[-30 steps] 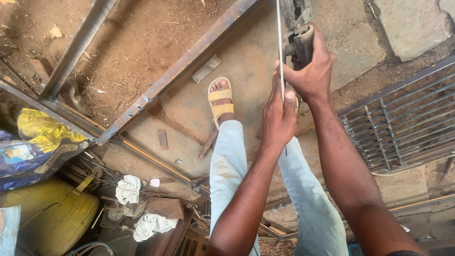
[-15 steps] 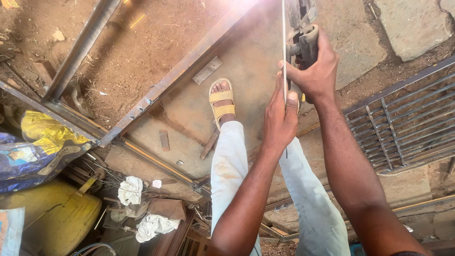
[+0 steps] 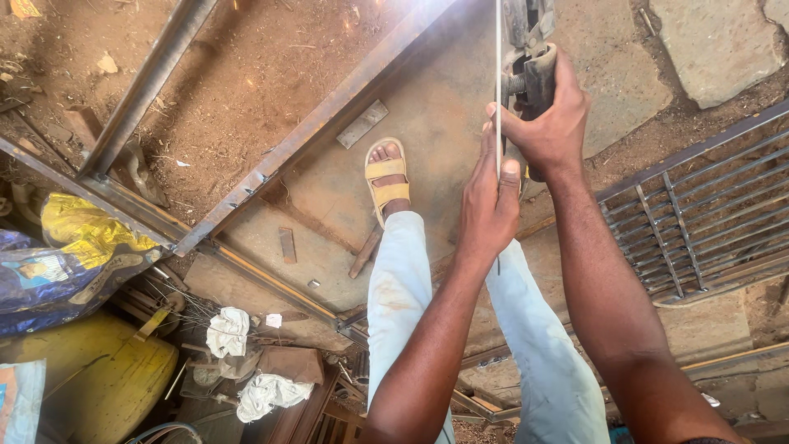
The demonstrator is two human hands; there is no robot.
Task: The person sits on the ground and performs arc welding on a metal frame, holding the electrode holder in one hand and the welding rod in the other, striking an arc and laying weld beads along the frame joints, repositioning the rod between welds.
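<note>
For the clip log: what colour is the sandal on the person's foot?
Yellow sandal, with two straps, best seen in the head view.

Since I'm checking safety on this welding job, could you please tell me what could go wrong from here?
1. Glare and sparks fly at the steel frame, and both the left hand, pinching the thin welding rod, and the right hand, gripping the electrode holder, are bare: burns seem likely.
2. The foot in an open yellow sandal stands close by, toes exposed.
3. White rags lie nearby and could perhaps catch a spark.
</note>
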